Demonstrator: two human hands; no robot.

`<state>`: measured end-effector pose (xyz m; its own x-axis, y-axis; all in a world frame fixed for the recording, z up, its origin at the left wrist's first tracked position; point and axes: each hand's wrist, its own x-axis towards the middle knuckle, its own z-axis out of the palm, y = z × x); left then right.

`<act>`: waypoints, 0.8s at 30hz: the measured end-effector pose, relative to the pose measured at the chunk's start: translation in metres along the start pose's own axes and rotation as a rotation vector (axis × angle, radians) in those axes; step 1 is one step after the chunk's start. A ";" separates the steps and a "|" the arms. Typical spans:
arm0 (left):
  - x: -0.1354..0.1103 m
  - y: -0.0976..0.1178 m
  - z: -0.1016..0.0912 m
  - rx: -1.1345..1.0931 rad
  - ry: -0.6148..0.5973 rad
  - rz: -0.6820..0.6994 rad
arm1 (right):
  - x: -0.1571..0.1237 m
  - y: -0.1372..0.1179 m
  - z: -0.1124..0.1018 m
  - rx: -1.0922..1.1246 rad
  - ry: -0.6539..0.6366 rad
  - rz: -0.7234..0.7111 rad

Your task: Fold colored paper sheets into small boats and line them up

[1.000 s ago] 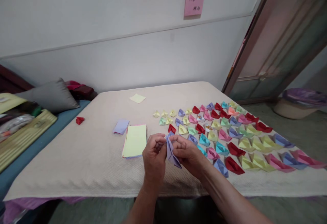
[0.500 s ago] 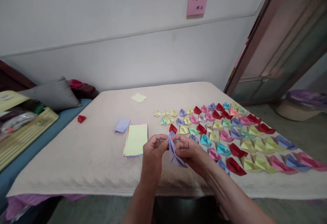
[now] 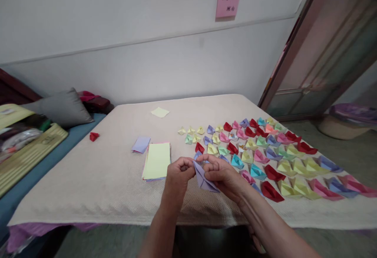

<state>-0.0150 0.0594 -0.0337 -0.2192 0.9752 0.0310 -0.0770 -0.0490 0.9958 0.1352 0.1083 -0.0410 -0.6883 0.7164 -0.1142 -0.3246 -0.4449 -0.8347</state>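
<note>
A folded purple paper (image 3: 205, 182) is held between both hands above the front of the cloth-covered table (image 3: 97, 195). My left hand (image 3: 180, 171) pinches its upper left corner between thumb and fingers. On its right side, my right hand (image 3: 219, 170) grips the paper with thumb and curled fingers, the index finger reaching along the top edge. Just left of my left hand lies a stack of paper sheets (image 3: 157, 160), pale yellow on top. Folded paper boats (image 3: 237, 161) in many colours stand in rows to the right of and behind my hands.
A small lavender paper pile (image 3: 141, 145) adjoins the stack. Farther back lies a single pale yellow sheet (image 3: 160, 112). A crumpled-looking red paper piece (image 3: 94, 136) is at the left. A grey cushion (image 3: 63, 108) sits beyond the left edge, and a covered bin (image 3: 350, 122) stands at right.
The purple paper has tilted and swung slightly right, showing more of its face. My left fingers have curled in closer on its corner.
</note>
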 end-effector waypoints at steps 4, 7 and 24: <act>-0.002 0.001 0.000 -0.105 -0.031 -0.097 | 0.000 0.001 -0.001 -0.009 -0.009 0.027; -0.002 0.003 0.001 -0.115 -0.044 -0.105 | 0.000 0.000 -0.002 -0.039 -0.012 0.046; -0.002 0.003 0.003 -0.152 -0.062 -0.188 | 0.000 -0.003 -0.003 -0.184 0.075 -0.017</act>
<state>-0.0118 0.0576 -0.0307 -0.1276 0.9813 -0.1440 -0.2573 0.1074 0.9603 0.1377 0.1116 -0.0400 -0.6309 0.7643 -0.1331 -0.2073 -0.3313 -0.9205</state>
